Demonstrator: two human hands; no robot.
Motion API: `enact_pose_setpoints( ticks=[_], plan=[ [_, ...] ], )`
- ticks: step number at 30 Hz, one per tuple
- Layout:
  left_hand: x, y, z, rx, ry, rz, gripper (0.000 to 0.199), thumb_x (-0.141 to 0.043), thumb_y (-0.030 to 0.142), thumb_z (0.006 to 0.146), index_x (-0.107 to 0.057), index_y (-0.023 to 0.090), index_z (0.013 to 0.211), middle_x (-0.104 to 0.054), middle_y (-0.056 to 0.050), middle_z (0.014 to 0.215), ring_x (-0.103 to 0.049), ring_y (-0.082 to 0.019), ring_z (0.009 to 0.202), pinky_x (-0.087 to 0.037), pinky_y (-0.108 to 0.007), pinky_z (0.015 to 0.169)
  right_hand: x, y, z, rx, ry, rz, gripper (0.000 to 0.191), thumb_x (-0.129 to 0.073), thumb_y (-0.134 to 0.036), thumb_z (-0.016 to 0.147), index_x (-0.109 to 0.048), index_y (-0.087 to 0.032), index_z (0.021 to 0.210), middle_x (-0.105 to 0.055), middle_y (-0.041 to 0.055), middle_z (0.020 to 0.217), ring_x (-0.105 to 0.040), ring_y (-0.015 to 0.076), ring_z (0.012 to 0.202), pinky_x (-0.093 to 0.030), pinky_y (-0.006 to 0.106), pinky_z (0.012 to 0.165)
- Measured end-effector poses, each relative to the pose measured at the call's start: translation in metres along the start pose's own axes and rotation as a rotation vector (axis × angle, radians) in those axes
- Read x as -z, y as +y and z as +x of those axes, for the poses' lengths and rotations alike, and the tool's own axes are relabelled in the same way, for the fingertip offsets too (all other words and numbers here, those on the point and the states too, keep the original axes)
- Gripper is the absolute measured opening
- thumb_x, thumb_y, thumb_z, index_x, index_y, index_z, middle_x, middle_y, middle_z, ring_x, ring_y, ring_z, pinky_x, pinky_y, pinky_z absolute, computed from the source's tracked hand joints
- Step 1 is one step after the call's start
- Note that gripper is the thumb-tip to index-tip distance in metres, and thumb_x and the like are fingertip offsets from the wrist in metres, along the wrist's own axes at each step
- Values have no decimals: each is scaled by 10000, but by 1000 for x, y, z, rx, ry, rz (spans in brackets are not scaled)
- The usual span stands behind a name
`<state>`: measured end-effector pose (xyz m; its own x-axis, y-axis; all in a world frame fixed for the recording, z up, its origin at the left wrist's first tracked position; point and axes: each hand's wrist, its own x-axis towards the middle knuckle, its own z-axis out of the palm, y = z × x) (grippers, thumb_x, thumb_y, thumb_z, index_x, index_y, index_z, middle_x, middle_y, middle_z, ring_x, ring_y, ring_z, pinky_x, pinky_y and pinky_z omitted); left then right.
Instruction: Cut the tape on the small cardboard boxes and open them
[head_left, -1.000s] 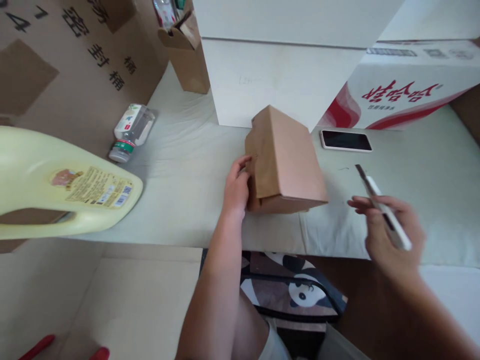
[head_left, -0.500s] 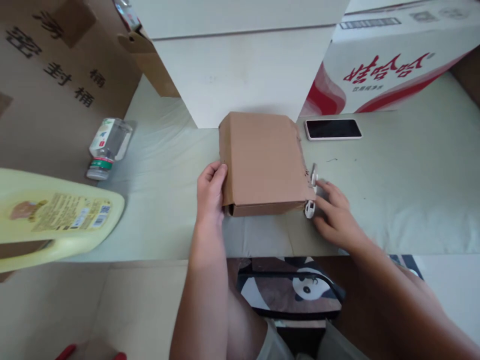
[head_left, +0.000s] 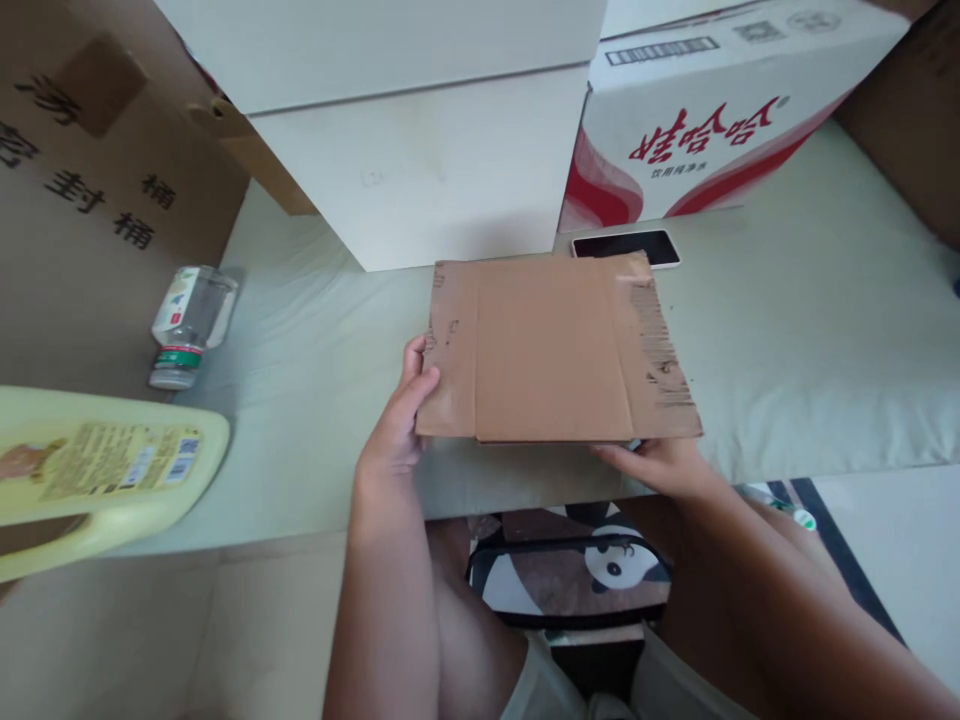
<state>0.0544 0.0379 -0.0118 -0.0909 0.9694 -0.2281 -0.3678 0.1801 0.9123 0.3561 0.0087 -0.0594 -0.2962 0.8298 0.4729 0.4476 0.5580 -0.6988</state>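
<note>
A brown cardboard box (head_left: 551,350) lies flattened in front of me, tilted a little, its two side flaps spread outward. The right flap (head_left: 656,350) has a torn, rough surface. My left hand (head_left: 405,410) pinches the left flap, thumb on top and fingers partly behind the edge. At the front right corner, my right hand (head_left: 660,462) reaches beneath the cardboard and holds it from below; its fingers are mostly hidden. Just behind the cardboard, a phone (head_left: 626,247) lies with its near edge partly covered.
White boxes (head_left: 442,170) stand behind, beside a red-and-white water carton (head_left: 697,150). On the left are a clear bottle (head_left: 191,325), a yellow jug (head_left: 142,475) and a large brown carton (head_left: 97,200). The pale green cover (head_left: 795,330) ends near my knees, above a panda-print item (head_left: 570,580).
The box has gone from a closed block to a flattened shape with flaps out. My right hand moved from its right side to underneath; the white clip-like pieces are out of sight.
</note>
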Motion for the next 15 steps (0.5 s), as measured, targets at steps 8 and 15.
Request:
enact_pose_setpoints(
  ticks=[8,15],
  plan=[
    [4,-6,10,24,39,82,553,-702,606,796,-629,307,1256,-682,-45,1333,-629,-305,1258,-573,-394,940,2,-2,-3,-478,430,264,393,-733,-599,807,-681,-214,863,-650,44,762,-659,251,805,-580,418,758],
    [9,-3,7,-118,-18,314,424,-668,299,762,-694,210,1175,-732,-95,1233,-665,-313,1198,-542,-479,1031,1,-19,13,-547,622,521,265,-680,-460,879,-728,-217,973,-696,26,868,-650,166,742,-533,296,656]
  ],
)
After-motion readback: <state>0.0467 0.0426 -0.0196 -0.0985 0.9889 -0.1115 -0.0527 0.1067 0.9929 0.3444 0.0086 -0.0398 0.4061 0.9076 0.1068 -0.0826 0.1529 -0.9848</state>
